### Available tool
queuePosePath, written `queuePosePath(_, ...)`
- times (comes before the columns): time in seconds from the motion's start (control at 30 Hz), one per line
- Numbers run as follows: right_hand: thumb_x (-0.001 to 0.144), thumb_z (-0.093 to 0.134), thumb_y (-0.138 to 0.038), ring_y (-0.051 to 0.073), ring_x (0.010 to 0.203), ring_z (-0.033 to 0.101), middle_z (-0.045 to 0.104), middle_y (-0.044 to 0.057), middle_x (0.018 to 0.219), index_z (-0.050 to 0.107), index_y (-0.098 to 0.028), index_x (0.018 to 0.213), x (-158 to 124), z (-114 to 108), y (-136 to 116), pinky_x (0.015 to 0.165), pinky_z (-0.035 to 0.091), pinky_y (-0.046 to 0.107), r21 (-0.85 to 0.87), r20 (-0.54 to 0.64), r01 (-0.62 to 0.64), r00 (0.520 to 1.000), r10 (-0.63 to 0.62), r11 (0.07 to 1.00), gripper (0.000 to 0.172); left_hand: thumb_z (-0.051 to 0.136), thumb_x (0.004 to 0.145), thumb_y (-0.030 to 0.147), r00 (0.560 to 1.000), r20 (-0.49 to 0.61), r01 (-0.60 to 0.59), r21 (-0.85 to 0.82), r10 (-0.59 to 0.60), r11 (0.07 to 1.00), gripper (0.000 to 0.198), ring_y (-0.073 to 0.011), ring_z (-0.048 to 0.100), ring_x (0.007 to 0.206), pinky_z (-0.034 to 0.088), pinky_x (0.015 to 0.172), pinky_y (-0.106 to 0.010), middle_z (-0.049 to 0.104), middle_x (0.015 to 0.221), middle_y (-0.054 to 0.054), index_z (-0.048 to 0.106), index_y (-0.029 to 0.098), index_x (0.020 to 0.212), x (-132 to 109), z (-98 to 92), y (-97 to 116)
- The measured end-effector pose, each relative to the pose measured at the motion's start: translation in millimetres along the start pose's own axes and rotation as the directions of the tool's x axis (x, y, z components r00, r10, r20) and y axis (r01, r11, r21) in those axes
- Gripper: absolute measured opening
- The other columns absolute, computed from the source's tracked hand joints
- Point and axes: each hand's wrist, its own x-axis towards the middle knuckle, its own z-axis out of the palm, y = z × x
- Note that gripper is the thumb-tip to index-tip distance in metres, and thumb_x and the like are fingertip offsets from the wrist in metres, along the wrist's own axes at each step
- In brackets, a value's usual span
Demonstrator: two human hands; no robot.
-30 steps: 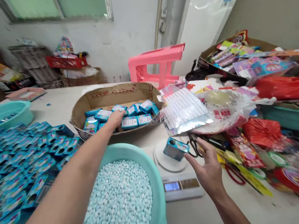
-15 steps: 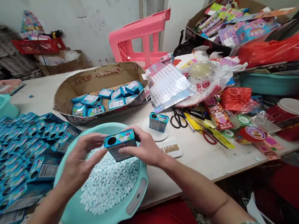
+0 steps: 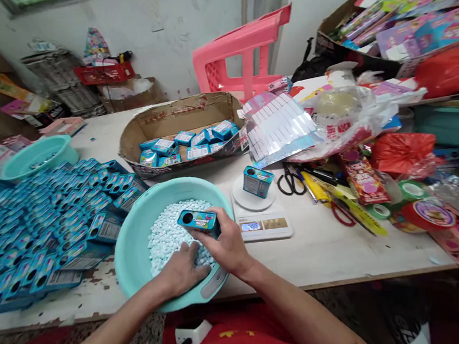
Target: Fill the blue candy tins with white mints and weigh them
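Note:
My right hand (image 3: 227,242) grips a small blue box (image 3: 198,220) with a round dark hole in its top, tilted over a turquoise basin (image 3: 132,242). Pale blue candies (image 3: 164,228) lie heaped in the basin. My left hand (image 3: 182,270) rests in the candies below the box, fingers apart and partly sunk among them; nothing shows in its grasp. Right of the basin, a similar blue box (image 3: 257,181) stands on the round plate of a white scale (image 3: 266,232) with a lit display.
Rows of blue boxes (image 3: 65,211) crowd the left side. Behind the basin is a cardboard tray (image 3: 146,123) holding blue boxes. Black scissors (image 3: 291,182), pens, tape rolls (image 3: 413,190) and red bags (image 3: 404,156) lie to the right. A pink stool (image 3: 242,56) is behind.
My left hand has gone from beside the held box down into the candies. The held box is now tilted. The camera view has shifted left, and the scale's display now shows.

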Motion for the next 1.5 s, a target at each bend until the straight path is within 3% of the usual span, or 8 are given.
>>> queuePosePath(0.13,0.076,0.066,-0.03,0.021,0.095,0.062,0.066,0.005,0.105,0.053,-0.022,0.114,4,-1,-1,0.087,0.049,0.033,0.025,0.02,-0.025,1.0,0.024,0.999,0.041,0.061,0.062,0.028,0.998,-0.056,-0.008,-0.179,-0.002,0.984,0.036,-0.0287,0.06,0.079,0.044,0.072,-0.037,0.066,0.087,-0.011,0.063,0.018,0.097,8,0.3,7)
queuePosePath(0.23,0.077,0.066,-0.03,0.021,0.101,0.061,0.064,0.005,0.11,0.056,-0.022,0.113,12,-4,-2,0.089,0.047,0.034,0.021,0.057,0.016,0.998,-0.017,1.0,0.039,0.061,0.056,0.02,0.991,-0.107,0.039,-0.381,-0.086,0.924,0.02,-0.0197,0.056,0.063,0.042,0.057,-0.027,0.059,0.064,-0.001,0.061,0.019,0.077,7,-11.6,2)
queuePosePath(0.37,0.076,0.068,-0.034,0.023,0.1,0.06,0.065,0.006,0.105,0.06,-0.022,0.107,19,-5,-3,0.088,0.047,0.036,-0.056,0.092,0.065,0.994,-0.06,0.996,0.034,0.061,0.066,0.03,0.962,-0.06,0.129,-0.757,-0.265,0.64,0.018,-0.0094,0.043,0.042,0.025,0.036,-0.017,0.046,0.055,0.006,0.054,0.02,0.079,-9,-37.9,-3)
queuePosePath(0.53,0.077,0.069,-0.029,0.023,0.099,0.06,0.064,0.006,0.104,0.06,-0.022,0.107,16,6,-8,0.087,0.047,0.036,-0.182,0.223,0.131,0.971,-0.089,0.974,0.032,0.067,0.067,0.031,0.918,-0.294,-0.244,-0.948,-0.268,0.203,0.027,-0.008,0.051,0.046,0.027,0.034,-0.015,0.056,0.069,0.004,0.049,0.02,0.085,-16,-67.6,4)
queuePosePath(0.63,0.073,0.072,-0.025,0.023,0.096,0.06,0.065,0.005,0.101,0.061,-0.021,0.104,13,15,-15,0.083,0.047,0.035,-0.208,0.341,0.167,0.936,-0.089,0.964,0.033,0.066,0.07,0.03,0.826,-0.452,-0.451,-0.888,-0.337,0.086,0.025,-0.0114,0.059,0.056,0.044,0.046,-0.019,0.059,0.072,0.003,0.048,0.02,0.084,-6,-73.0,14)
queuePosePath(0.73,0.071,0.074,-0.025,0.023,0.097,0.061,0.065,0.004,0.102,0.061,-0.022,0.105,13,20,-20,0.084,0.047,0.034,-0.188,0.385,0.17,0.919,-0.086,0.967,0.036,0.067,0.07,0.03,0.782,-0.484,-0.523,-0.852,-0.392,0.009,0.024,-0.014,0.063,0.065,0.051,0.058,-0.025,0.06,0.073,0.003,0.048,0.019,0.081,5,-70.4,21)
queuePosePath(0.9,0.071,0.075,-0.026,0.023,0.095,0.061,0.065,0.004,0.099,0.062,-0.022,0.103,16,22,-21,0.083,0.046,0.034,-0.225,0.336,0.145,0.94,-0.063,0.963,0.035,0.07,0.069,0.028,0.745,-0.521,-0.586,-0.81,-0.416,-0.035,0.029,-0.0143,0.063,0.062,0.051,0.06,-0.027,0.061,0.069,0.004,0.048,0.021,0.087,12,-68.1,25)
queuePosePath(1.5,0.066,0.078,-0.021,0.022,0.099,0.061,0.068,0.003,0.106,0.064,-0.023,0.1,27,24,-18,0.087,0.045,0.034,-0.11,0.386,0.1,0.921,-0.05,0.989,0.036,0.066,0.075,0.032,0.731,-0.585,-0.61,-0.791,-0.352,0.047,0.026,-0.0113,0.059,0.058,0.049,0.055,-0.023,0.058,0.067,0.004,0.05,0.021,0.092,21,-70.4,28)
